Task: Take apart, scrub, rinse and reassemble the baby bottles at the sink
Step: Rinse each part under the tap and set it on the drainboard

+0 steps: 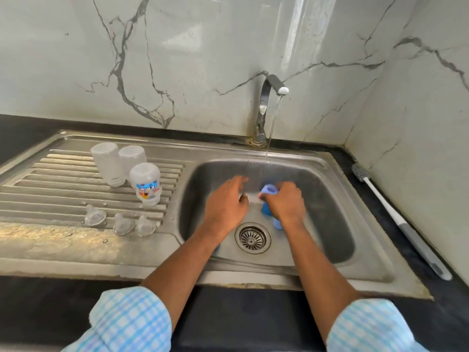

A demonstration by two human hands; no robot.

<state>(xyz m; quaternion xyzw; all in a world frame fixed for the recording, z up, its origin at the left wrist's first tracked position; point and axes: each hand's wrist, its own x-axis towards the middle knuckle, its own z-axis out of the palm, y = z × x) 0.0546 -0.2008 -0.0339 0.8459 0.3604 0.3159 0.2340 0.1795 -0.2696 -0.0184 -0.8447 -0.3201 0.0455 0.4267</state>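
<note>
Checked sleeves (132, 323) low in view. Rinse step: right hand (285, 203) grips a blue collar (269, 189) under the tap (269, 97) stream in the sink (330, 250). Left hand (225, 204) is loose and holds nothing. 3 bottles (146, 184) and 3 teats (123, 224) drain at left. Next, probably: finish the collars, then reassemble.

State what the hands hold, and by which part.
The right hand grips a blue plastic screw ring by its side, though the fingers are blurred. The left hand appears to hold nothing.
</note>
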